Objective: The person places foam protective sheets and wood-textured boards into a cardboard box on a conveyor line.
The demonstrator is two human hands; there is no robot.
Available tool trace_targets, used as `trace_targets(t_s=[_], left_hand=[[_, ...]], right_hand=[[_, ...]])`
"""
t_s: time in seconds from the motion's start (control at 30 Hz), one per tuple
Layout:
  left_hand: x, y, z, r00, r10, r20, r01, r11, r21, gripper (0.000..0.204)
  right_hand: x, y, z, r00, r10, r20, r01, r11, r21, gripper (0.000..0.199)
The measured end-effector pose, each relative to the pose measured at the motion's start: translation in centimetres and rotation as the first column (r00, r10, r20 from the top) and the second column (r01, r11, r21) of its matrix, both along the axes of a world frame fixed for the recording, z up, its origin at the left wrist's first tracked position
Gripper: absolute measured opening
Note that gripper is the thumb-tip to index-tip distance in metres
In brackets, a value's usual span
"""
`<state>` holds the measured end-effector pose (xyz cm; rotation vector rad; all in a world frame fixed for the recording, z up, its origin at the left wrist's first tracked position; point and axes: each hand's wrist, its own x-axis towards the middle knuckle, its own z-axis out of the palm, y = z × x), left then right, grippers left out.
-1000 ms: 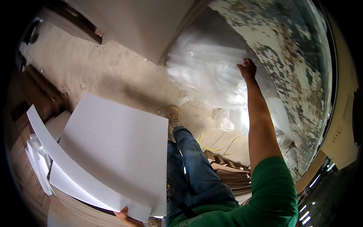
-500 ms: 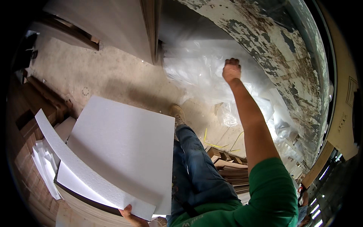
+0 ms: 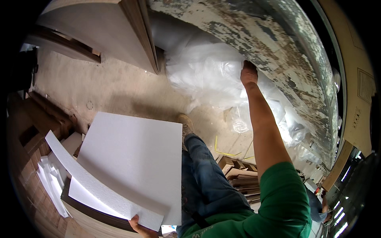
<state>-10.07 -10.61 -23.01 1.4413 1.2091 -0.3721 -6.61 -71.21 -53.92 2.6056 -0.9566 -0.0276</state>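
Observation:
A broad white foam sheet [image 3: 135, 154] lies at the lower left on a stack of flat boards [image 3: 95, 214]. Along its left side stands a long white foam strip [image 3: 95, 188], bent by the lens. My left hand [image 3: 141, 227] grips the strip's near end, thumb on top; its other fingers are hidden. Stretched far forward, my right hand [image 3: 249, 74] is closed at the lower edge of a worn panel with peeling paint [image 3: 274, 51]. What its fingers hold, if anything, is hidden. Clear plastic sheeting [image 3: 214, 71] lies crumpled beside that hand.
Tall cardboard sheets [image 3: 119, 35] lean at the top left. White foam scraps [image 3: 51, 182] lie left of the stack. Cardboard pieces [image 3: 242, 178] and a yellow strap [image 3: 226, 152] are by my leg. Another person [image 3: 317, 206] is at the lower right.
My right hand has moved slightly right, up to the panel's edge. The foam strip's far end sits a little lower and further right in view; my left hand keeps its grip.

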Motion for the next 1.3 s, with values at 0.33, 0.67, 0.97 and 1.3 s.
trace_targets(t_s=[0.33, 0.67, 0.97, 1.3], left_hand=[[0.7, -0.3, 0.3, 0.995, -0.095, -0.026, 0.094, 0.995, -0.044, 0.060], [1.4, -1.4, 1.0, 0.973, -0.229, 0.035, 0.231, 0.964, -0.130, 0.058], [1.4, -3.5, 1.7, 0.958, -0.256, 0.129, 0.282, 0.920, -0.273, 0.047], [-2.0, -5.0, 2.2, 0.970, -0.207, 0.130, 0.237, 0.928, -0.289, 0.050]], right_hand=[[1.6, 3.9, -1.7, 0.964, -0.121, 0.237, 0.045, 0.952, 0.304, 0.028], [1.1, 7.4, 3.7, 0.980, -0.198, -0.015, 0.187, 0.894, 0.407, 0.030], [-11.4, 7.9, 21.4, 0.654, -0.407, 0.638, -0.070, 0.807, 0.586, 0.033], [-59.3, 11.9, 32.6, -0.292, -0.950, 0.109, 0.453, -0.037, 0.891, 0.025]])
